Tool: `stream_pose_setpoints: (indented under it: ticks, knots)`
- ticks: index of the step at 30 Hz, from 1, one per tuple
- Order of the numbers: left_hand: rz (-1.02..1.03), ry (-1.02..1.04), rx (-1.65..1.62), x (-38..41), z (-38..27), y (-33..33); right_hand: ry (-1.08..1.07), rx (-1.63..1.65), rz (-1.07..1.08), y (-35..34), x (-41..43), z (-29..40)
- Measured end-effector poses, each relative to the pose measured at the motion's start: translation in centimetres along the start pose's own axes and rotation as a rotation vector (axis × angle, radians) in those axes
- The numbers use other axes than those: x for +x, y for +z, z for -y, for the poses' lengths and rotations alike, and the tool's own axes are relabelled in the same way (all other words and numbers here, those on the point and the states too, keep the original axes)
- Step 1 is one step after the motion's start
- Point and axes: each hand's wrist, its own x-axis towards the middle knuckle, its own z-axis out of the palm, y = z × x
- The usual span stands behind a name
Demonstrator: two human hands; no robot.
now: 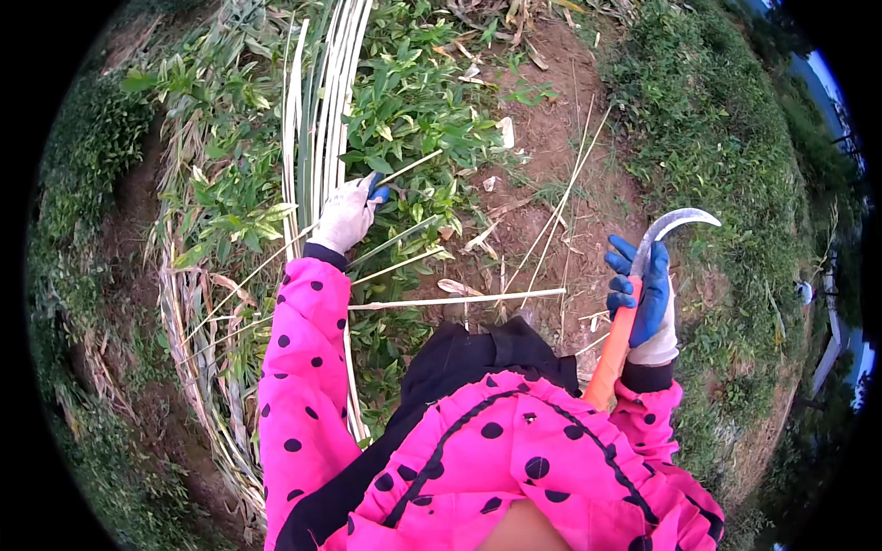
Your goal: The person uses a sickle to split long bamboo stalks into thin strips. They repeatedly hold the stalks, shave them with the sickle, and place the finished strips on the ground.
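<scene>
My left hand [348,213], in a pale glove with a blue palm, is over a bundle of long pale stripped stalks [337,103]. A thin stalk [417,165] sticks out from its curled blue fingertips. My right hand [648,303], in a matching glove, holds a sickle by its orange handle [613,344]. The fingers wrap loosely around the top of the handle. The curved steel blade [672,224] points up and bends to the right. A pale stick [462,300] lies crosswise between my left forearm and the bare soil.
Leafy green plants [413,103] grow around the bundle. Several thin stalks [561,200] lie on the reddish soil [544,69]. Dry stalks and leaves [200,399] run along the left, and dense low greenery [703,124] covers the right side.
</scene>
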Motion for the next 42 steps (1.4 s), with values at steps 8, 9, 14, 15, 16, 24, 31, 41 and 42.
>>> stream_pose_setpoints:
  ticks: [8, 9, 14, 15, 16, 24, 31, 41, 42]
  knots:
    - [0.082, -0.185, -0.706, 7.5, -13.9, -6.6, -0.224, -0.398, -0.098, -4.6, -5.6, 3.2]
    - [0.011, -0.063, -0.504, 8.1, -17.4, -8.4, -0.276, -0.474, -0.112, -3.5, -6.4, 3.8]
    - [0.538, -0.077, -0.743, 8.4, -31.8, -12.9, -0.469, -0.519, -0.24, -4.3, -8.9, 3.8]
    - [0.714, -0.143, -0.836, 8.1, -34.0, -12.8, -0.52, -0.466, -0.261, -4.5, -9.8, 4.3]
    - [0.771, -0.158, -0.873, 7.4, -35.1, -11.8, -0.557, -0.44, -0.243, -4.7, -10.8, 5.1]
    - [0.699, -0.275, -1.005, 2.9, -43.0, -1.0, -1.031, -1.237, -0.067, -10.5, -11.8, 8.7]
    - [1.016, -0.27, -1.209, 2.7, -44.3, 2.4, -0.438, -0.416, -0.1, -9.5, -11.4, 11.9]
    - [0.797, -0.042, -1.339, 5.9, -41.6, 3.5, -1.013, -1.394, -0.312, -7.9, -7.8, 10.3]
    - [0.77, -0.106, -1.337, 5.8, -41.1, 2.7, -1.027, -1.456, -0.316, -7.9, -7.7, 10.2]
